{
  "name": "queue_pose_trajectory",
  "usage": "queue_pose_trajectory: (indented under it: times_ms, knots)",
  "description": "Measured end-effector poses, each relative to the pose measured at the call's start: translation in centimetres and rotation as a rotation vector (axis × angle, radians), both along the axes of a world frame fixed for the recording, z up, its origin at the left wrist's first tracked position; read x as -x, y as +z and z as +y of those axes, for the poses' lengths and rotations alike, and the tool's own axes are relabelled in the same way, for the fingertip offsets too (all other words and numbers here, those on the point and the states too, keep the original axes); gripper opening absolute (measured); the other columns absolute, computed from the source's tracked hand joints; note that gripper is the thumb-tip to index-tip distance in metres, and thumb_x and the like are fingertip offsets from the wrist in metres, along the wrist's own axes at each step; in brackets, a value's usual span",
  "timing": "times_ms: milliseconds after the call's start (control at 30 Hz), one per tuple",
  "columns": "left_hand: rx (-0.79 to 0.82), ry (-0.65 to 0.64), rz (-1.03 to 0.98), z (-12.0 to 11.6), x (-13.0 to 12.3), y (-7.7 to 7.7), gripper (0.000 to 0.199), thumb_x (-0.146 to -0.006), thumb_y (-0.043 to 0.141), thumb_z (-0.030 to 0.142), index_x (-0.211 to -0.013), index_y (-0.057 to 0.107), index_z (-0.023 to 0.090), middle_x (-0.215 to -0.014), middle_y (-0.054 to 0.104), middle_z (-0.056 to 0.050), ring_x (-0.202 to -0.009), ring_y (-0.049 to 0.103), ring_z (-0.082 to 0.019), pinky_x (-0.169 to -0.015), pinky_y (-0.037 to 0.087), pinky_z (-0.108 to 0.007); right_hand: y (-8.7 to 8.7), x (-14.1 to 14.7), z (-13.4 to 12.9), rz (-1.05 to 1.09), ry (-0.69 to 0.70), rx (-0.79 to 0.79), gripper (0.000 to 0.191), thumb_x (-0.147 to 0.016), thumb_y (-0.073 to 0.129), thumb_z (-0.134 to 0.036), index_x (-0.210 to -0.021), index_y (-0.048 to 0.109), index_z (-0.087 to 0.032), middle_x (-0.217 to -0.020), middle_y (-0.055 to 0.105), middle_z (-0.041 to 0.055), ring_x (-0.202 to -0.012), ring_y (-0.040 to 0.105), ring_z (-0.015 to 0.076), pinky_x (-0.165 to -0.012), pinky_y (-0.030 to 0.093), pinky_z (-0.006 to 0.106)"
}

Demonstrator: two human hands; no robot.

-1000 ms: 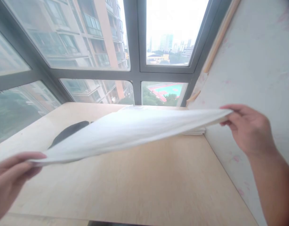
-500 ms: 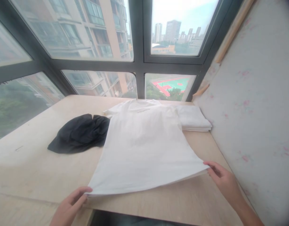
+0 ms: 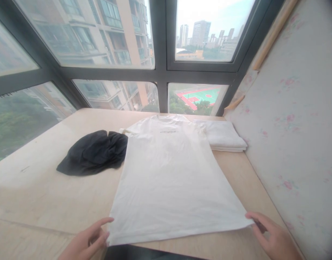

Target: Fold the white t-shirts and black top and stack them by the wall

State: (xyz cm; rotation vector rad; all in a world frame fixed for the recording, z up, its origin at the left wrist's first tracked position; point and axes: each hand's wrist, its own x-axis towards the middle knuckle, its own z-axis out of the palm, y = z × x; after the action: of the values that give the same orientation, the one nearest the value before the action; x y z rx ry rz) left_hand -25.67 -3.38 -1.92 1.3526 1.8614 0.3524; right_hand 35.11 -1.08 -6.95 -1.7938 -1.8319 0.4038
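A white T-shirt (image 3: 166, 180) lies spread out face up, its collar toward the window and its hem toward me. Small dark lettering runs across the chest. At the hem's left corner is my left hand (image 3: 87, 238); its thumb and index finger are apart, touching the shirt's edge. My right hand (image 3: 271, 234) pinches the right corner of the hem between thumb and fingers, drawing it out to a point.
A crumpled black cloth item (image 3: 92, 153) lies left of the shirt, against its side. Folded white cloths (image 3: 225, 135) are stacked at the back right, beside the flowered wall (image 3: 298, 126). Dark window frames (image 3: 160, 74) stand behind the light wooden surface (image 3: 33, 195).
Both hands have come nearer to me, pulling the hem along, and the shirt now lies longer and flatter. The left thumb and index finger have parted. The right hand keeps its pinch.
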Motion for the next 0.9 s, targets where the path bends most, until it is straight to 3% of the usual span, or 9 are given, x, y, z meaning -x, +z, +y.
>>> queue_pose_trajectory:
  times_ms: [100, 167, 267, 333, 400, 533, 733, 833, 900]
  knots:
    - [-0.147, 0.077, 0.174, 5.1, 0.8, 0.3, 0.058, -0.081, 0.048, 0.065, -0.118, 0.067, 0.024, -0.088, 0.073, -0.006, -0.085, 0.069, -0.026, -0.077, 0.056, -0.034, 0.1, -0.1, 1.2, -0.042, 0.074, 0.135, 0.027, -0.083, 0.058, -0.05, -0.086, 0.078, -0.031, -0.085, 0.077, 0.0044, -0.068, 0.073, 0.0246, -0.057, 0.059, 0.031]
    - [-0.334, 0.097, 0.33, 9.5, 1.1, 0.3, 0.057, -0.082, 0.047, 0.058, -0.119, 0.065, 0.019, -0.115, 0.07, -0.012, -0.106, 0.066, -0.028, -0.091, 0.054, -0.036, 0.5, 0.2, 2.4, -0.072, 0.085, 0.16, 0.031, -0.084, 0.057, -0.054, -0.08, 0.077, -0.031, -0.078, 0.076, 0.0048, -0.063, 0.071, 0.0251, -0.053, 0.058, 0.031]
    - [-0.599, 0.036, 0.593, 15.9, 1.0, -0.2, 0.057, -0.087, 0.04, 0.048, -0.127, 0.062, 0.014, -0.141, 0.055, -0.018, -0.133, 0.05, -0.031, -0.113, 0.037, -0.043, 0.8, 1.3, 4.3, -0.095, 0.096, 0.095, 0.033, -0.088, 0.053, -0.053, -0.084, 0.076, -0.03, -0.085, 0.076, 0.0052, -0.067, 0.072, 0.0239, -0.056, 0.058, 0.031]
    - [-0.621, 0.021, 0.753, 19.2, 1.0, -0.6, 0.058, -0.092, 0.037, 0.045, -0.137, 0.056, 0.015, -0.153, 0.043, -0.017, -0.143, 0.036, -0.033, -0.118, 0.026, -0.051, 0.8, 2.8, 5.5, -0.105, 0.112, -0.009, 0.032, -0.091, 0.052, -0.049, -0.093, 0.075, -0.027, -0.095, 0.076, 0.0061, -0.078, 0.073, 0.0233, -0.067, 0.061, 0.032]
    - [-0.534, 0.005, 0.834, 21.6, 1.3, -1.1, 0.058, -0.095, 0.035, 0.044, -0.145, 0.049, 0.017, -0.16, 0.034, -0.015, -0.147, 0.027, -0.036, -0.118, 0.021, -0.058, 0.6, 4.6, 6.5, -0.126, 0.15, -0.128, 0.03, -0.094, 0.052, -0.044, -0.103, 0.073, -0.025, -0.106, 0.073, 0.0075, -0.092, 0.072, 0.0239, -0.08, 0.061, 0.037]
    - [-0.385, 0.021, 0.831, 23.9, 3.6, -2.0, 0.056, -0.098, 0.031, 0.042, -0.146, 0.048, 0.017, -0.161, 0.032, -0.015, -0.147, 0.027, -0.036, -0.116, 0.023, -0.061, 0.5, 8.8, 8.0, -0.179, 0.28, -0.202, 0.029, -0.096, 0.052, -0.033, -0.119, 0.066, -0.024, -0.126, 0.066, 0.0084, -0.116, 0.064, 0.0253, -0.097, 0.057, 0.042]
    - [-0.36, 0.09, 0.831, 23.9, 8.0, -1.6, 0.051, -0.098, 0.036, 0.038, -0.141, 0.052, 0.016, -0.157, 0.037, -0.019, -0.143, 0.033, -0.04, -0.112, 0.025, -0.065, 0.1, 13.2, 9.3, -0.246, 0.429, -0.186, 0.037, -0.094, 0.053, -0.027, -0.131, 0.058, -0.024, -0.146, 0.052, 0.0072, -0.135, 0.049, 0.0276, -0.107, 0.05, 0.046]
    - [-0.379, 0.137, 0.873, 23.5, 8.2, -0.7, 0.049, -0.095, 0.042, 0.029, -0.137, 0.054, 0.007, -0.155, 0.035, -0.026, -0.143, 0.029, -0.046, -0.11, 0.022, -0.07, -0.8, 13.8, 9.2, -0.286, 0.449, -0.194, 0.044, -0.093, 0.053, -0.028, -0.137, 0.053, -0.022, -0.15, 0.048, 0.0079, -0.139, 0.045, 0.0298, -0.107, 0.049, 0.048]
    - [-0.475, 0.201, 0.825, 23.7, 7.2, -0.2, 0.048, -0.09, 0.046, 0.021, -0.134, 0.055, 0.003, -0.153, 0.035, -0.027, -0.143, 0.027, -0.046, -0.112, 0.021, -0.066, -1.5, 13.8, 8.9, -0.32, 0.454, -0.222, 0.049, -0.093, 0.054, -0.029, -0.141, 0.049, -0.022, -0.151, 0.047, 0.0084, -0.139, 0.044, 0.0311, -0.106, 0.049, 0.049]
